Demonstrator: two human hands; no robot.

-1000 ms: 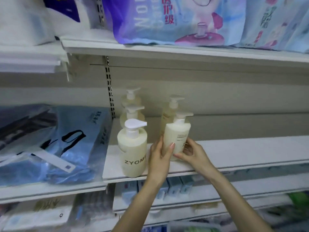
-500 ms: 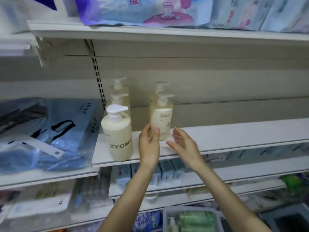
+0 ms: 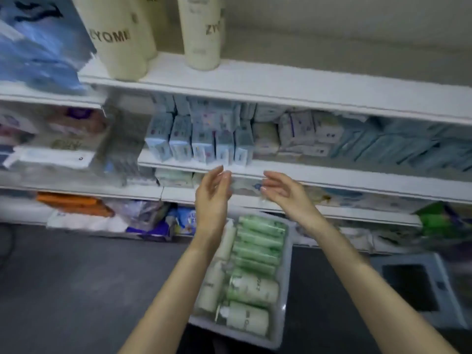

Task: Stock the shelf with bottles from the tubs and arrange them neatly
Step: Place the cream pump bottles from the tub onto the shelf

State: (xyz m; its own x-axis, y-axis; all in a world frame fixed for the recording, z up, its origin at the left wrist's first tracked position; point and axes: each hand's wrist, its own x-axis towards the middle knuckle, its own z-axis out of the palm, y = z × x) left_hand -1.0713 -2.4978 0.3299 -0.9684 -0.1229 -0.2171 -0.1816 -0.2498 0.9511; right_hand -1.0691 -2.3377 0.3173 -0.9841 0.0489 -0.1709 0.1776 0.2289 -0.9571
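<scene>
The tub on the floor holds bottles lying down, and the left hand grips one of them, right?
No: the head view shows the left hand empty and open, gripping nothing. The tub on the floor does hold bottles lying down.

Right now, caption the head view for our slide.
Empty left hand and right hand hover over a tub of bottles.

Saw two slender forearms, bare from the wrists down to the frame edge at six o'clock. Ended in a bare left hand and bare right hand, long-fingered, fingertips blurred toward twelve o'clock.
</scene>
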